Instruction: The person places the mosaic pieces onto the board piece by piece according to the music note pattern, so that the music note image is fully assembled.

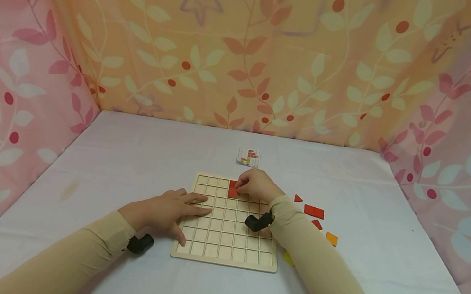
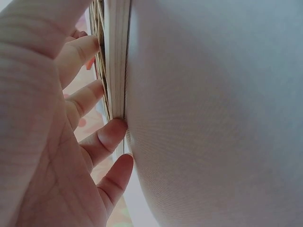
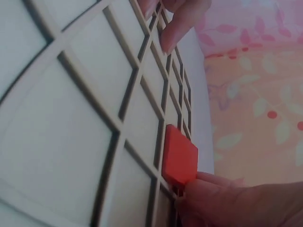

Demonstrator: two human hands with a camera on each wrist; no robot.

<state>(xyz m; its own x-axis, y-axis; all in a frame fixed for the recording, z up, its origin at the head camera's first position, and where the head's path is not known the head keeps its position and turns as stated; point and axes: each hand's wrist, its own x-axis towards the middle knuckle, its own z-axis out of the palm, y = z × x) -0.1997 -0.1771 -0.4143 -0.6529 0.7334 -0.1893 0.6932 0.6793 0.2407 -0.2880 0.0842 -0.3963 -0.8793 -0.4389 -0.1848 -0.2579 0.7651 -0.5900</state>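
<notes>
From here I watch the left hand spread over the left edge of the pale wooden grid board; the right hand pinches a flat red four-sided tile on its far side.

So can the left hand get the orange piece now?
Probably not easily: the left hand is at the board's left side, and the right arm lies between it and the orange piece.

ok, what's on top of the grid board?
Red tiles near the far edge of the board, right hand touching them; left hand over its left side. Cells beneath the hands and the right wrist's black device are covered.
</notes>
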